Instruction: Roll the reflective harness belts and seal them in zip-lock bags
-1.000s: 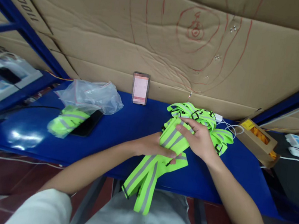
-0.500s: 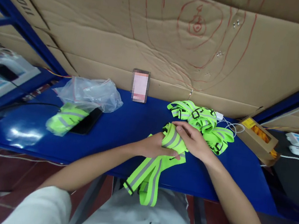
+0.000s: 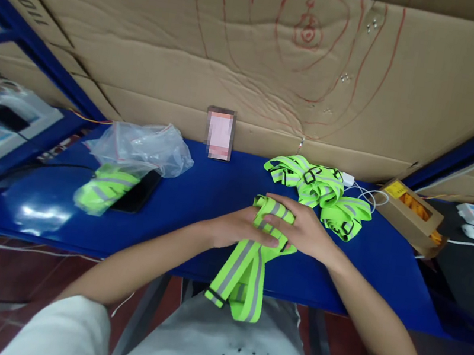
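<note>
The left hand point(image 3: 235, 228) is curled round the near and left side of a fluorescent strap bundle point(image 3: 276, 209), its thumb across the front; its other fingers are mostly hidden. The right hand point(image 3: 306, 227) clasps the same bundle from the right, fingers over the top and front, so the roll is pressed between both palms. The bundle is over the front part of the tabletop point(image 3: 185, 217), right of its middle; whether it touches the surface cannot be determined. Two loose lengths point(image 3: 246, 287) hang from it across the line of the front edge, one ending in a black slider point(image 3: 215, 297). In this inspector's judgement the webbing is light, soft and limp, not fragile, and liable to spring loose if pressure slackens; the grey stripes may be somewhat slippery, and the hard sliders may snag. The sound hold is flat across the rolled layers, on both faces; the hanging lengths offer poor control. Beyond the right hand, towards the rear edge, lie a heap of similar straps point(image 3: 322, 191) and, just beside it, a coiled strap point(image 3: 345, 216). A cardboard box point(image 3: 430, 223) sits near the right rear corner. To the left, a clear plastic bag point(image 3: 147, 148) lies near the rear edge, with a bagged strap point(image 3: 104, 189) just in front.
</note>
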Tool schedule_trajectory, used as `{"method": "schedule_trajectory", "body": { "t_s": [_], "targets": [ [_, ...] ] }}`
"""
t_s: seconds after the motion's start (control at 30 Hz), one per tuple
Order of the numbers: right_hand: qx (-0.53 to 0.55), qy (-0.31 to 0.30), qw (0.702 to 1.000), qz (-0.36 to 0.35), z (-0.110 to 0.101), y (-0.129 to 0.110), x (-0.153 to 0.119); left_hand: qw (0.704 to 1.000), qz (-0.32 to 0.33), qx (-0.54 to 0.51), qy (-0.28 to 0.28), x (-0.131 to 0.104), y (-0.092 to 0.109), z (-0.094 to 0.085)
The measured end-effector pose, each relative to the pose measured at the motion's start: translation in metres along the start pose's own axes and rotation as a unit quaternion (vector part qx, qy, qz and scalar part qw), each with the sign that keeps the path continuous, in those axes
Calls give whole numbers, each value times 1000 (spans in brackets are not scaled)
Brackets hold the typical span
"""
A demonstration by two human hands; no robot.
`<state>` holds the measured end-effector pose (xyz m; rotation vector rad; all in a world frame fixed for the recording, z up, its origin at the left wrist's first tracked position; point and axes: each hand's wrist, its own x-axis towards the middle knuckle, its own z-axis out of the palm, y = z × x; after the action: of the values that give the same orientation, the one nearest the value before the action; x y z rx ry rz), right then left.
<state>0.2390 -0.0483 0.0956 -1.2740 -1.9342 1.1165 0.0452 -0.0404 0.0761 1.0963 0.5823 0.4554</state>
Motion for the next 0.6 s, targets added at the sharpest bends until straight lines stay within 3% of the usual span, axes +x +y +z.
{"method": "schedule_trajectory", "body": {
  "t_s": [0.1,0.2,0.43,0.6],
  "targets": [
    [52,44,998,-9,-6,-3,1,996,-31,-29,-74,-2,0,-1],
    [97,50,994,-15,-14,-3,2,992,-42,14,-114,-4,-1,-2],
    [191,41,978,77,-17,3,2,984,-6,131,-120,3,-3,-18],
    [339,8,930,139,-12,3,7,978,-6,167,-126,0,2,-21]
  ]
}}
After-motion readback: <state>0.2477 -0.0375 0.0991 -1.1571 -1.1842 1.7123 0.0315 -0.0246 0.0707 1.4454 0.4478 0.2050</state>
